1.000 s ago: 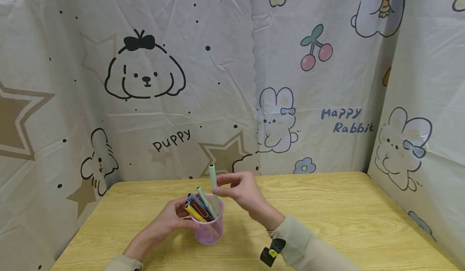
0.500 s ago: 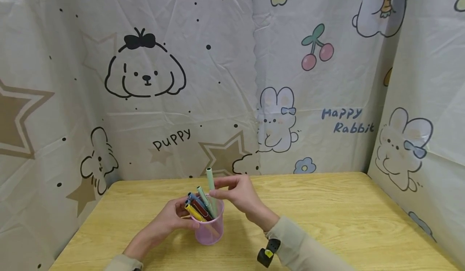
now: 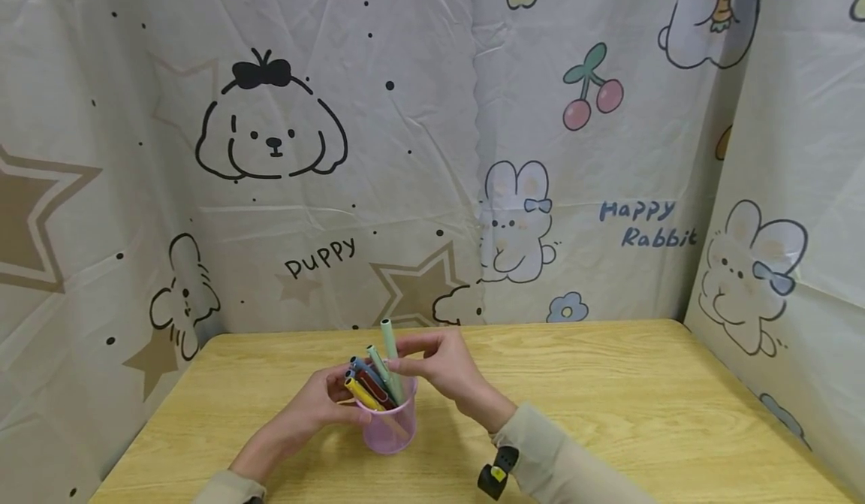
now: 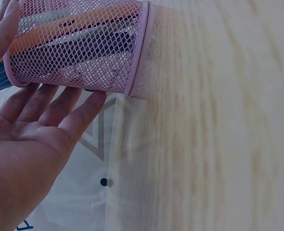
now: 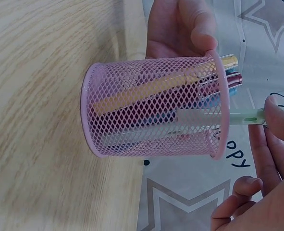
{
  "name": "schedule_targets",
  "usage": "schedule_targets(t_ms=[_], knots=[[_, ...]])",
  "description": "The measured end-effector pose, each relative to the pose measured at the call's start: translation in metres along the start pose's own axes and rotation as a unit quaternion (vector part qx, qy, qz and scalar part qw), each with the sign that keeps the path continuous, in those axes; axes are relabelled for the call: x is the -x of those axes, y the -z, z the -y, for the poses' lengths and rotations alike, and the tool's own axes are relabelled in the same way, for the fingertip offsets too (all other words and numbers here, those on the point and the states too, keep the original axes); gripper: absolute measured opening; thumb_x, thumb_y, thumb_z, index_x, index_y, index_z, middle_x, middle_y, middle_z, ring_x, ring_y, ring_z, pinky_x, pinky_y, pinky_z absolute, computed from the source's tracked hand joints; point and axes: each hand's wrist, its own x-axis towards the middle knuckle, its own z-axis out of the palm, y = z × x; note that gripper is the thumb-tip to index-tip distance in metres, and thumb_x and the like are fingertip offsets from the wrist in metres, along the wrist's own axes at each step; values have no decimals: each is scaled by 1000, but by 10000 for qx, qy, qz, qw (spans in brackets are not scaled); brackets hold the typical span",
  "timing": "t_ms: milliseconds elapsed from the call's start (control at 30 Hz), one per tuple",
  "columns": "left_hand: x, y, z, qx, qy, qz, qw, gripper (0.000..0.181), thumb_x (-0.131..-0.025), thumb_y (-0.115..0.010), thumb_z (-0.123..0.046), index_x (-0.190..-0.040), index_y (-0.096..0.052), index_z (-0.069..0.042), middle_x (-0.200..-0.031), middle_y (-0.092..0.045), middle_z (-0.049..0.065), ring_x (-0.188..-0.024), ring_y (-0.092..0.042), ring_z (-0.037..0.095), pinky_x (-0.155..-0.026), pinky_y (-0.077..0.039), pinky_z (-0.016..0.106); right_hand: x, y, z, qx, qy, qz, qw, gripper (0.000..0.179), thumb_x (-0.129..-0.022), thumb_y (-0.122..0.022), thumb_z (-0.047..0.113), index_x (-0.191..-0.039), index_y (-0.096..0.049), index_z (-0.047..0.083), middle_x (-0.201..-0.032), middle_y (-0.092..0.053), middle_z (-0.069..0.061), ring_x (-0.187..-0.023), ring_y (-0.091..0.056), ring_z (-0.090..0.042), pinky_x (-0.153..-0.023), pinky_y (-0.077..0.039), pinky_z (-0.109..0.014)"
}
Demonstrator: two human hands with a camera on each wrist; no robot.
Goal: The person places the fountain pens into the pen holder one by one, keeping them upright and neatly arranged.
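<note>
A pink mesh pen holder [image 3: 392,433] stands upright on the table. My left hand [image 3: 319,405] holds it from the left, thumb at the near rim and fingers along the far side. Several pens lean inside: a yellow one [image 3: 361,393], a dark red one [image 3: 374,390], blue ones and a light green one [image 3: 374,357]. At the right rim, my right hand [image 3: 446,369] pinches a second light green pen [image 3: 387,335] between thumb and fingers. In the right wrist view that green pen [image 5: 242,116] has its lower part inside the mesh, its tip short of the bottom.
The wooden table [image 3: 595,399] reaches back to a printed cloth curtain [image 3: 405,151], which also hangs at both sides. A black strap with a yellow piece [image 3: 498,475] hangs at the right sleeve.
My right hand has moved down and slightly left, and its green pen stands lower in the pen holder. My left hand and the pen holder have stayed in place.
</note>
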Motion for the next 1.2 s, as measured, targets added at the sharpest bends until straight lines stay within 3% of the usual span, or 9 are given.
schedule_targets(t_ms=[367, 667, 933, 1200], knots=[[0, -1, 0, 45, -27, 37, 10000, 65, -88, -84, -8, -143, -55, 8, -126, -68, 16, -111, -66, 32, -95, -55, 37, 2, -2, -7, 46, -138, 26, 9999, 24, -84, -89, 11, -107, -83, 5, -97, -80, -5, -56, -37, -11, -51, -29, -23], [0, -2, 1, 104, -106, 100, 9998, 65, -89, -84, -8, -143, -53, 10, -123, -68, 16, -113, -67, 31, -95, -56, 36, 6, 0, -13, 352, -41, 113, 9993, 23, -85, -89, 12, -105, -83, 5, -98, -80, -5, -57, -38, -9, -49, -31, -21], [-1, -3, 3, 89, -177, 89, 9998, 62, -88, -85, -9, -138, -55, 11, -121, -68, 15, -114, -67, 30, -95, -56, 36, 19, 17, -14, 953, 31, 137, 9954, 17, -87, -87, 21, -99, -84, 8, -91, -78, 5, -54, -34, -7, -52, -33, -23], [0, 0, 4, -32, -367, 14, 9993, 66, -85, -88, -6, -139, -55, 12, -127, -68, 20, -117, -67, 31, -97, -55, 35, 49, 48, -9, 1715, 170, 399, 9842, 11, -90, -84, 28, -95, -84, 18, -90, -75, 9, -56, -37, -6, -56, -36, -25]])
